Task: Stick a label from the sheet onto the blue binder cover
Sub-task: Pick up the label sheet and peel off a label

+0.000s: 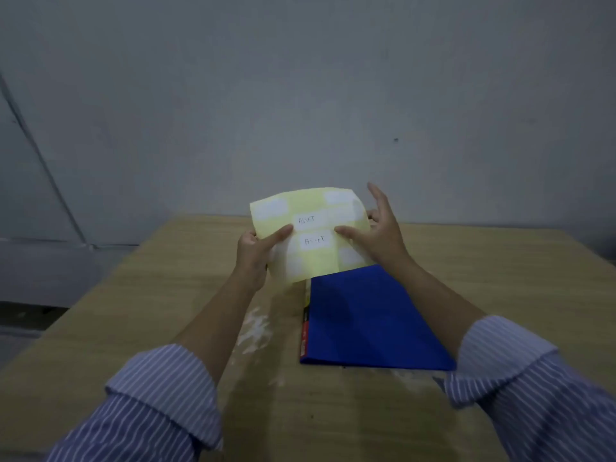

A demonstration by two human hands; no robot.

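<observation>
Bare grey wall behind; wooden desk (166,311), lit dimly.

Label sheet (310,235), yellow backing, is held up off the desk above its far middle, tilted toward the camera. Two white labels in the centre column read "ASSET": upper label (308,220), lower label (315,241). Other labels are blank; some slots look empty, hard to tell.

Left hand (255,255) pinches the sheet's left edge, thumb on the front, fingers curled behind. Right hand (376,228) is mostly open: thumb tip rests on the sheet just right of the lower label, fingers spread past the sheet's right edge. Whether they grip from behind, cannot tell.

Blue binder (373,318) lies closed and flat on the desk, below and right of the sheet, long axis running toward the near edge, spine on the left. Right hand is nearer it.

Judgement: a label is to be peeled next; the right thumb is best placed.
</observation>
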